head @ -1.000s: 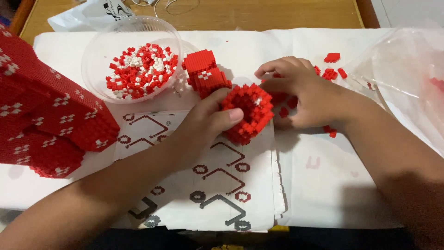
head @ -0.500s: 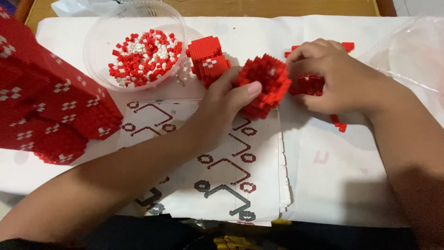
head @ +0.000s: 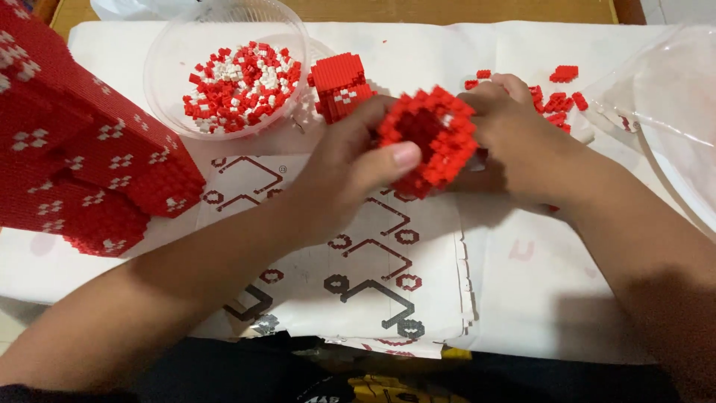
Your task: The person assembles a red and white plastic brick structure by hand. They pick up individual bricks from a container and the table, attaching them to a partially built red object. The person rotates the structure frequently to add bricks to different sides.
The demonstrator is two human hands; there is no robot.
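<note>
My left hand [head: 350, 168] grips a hollow red piece built of tiny bricks [head: 432, 138], thumb on its near edge, holding it tilted above the printed paper sheet [head: 358, 254]. My right hand [head: 522, 145] presses against the same piece from the right side, fingers curled behind it. A small red block with white dots [head: 341, 86] stands just left of the hands. Loose red bricks [head: 559, 97] lie beyond my right hand.
A clear round bowl [head: 168, 52] of red and white tiny bricks sits at the back left. A large red brick-built model with white dots [head: 82, 164] fills the left side. A clear plastic bag [head: 671, 119] lies at the right edge.
Both hands lifted the hollow red piece and turned its opening more toward me. The view has moved closer and shifted slightly.
</note>
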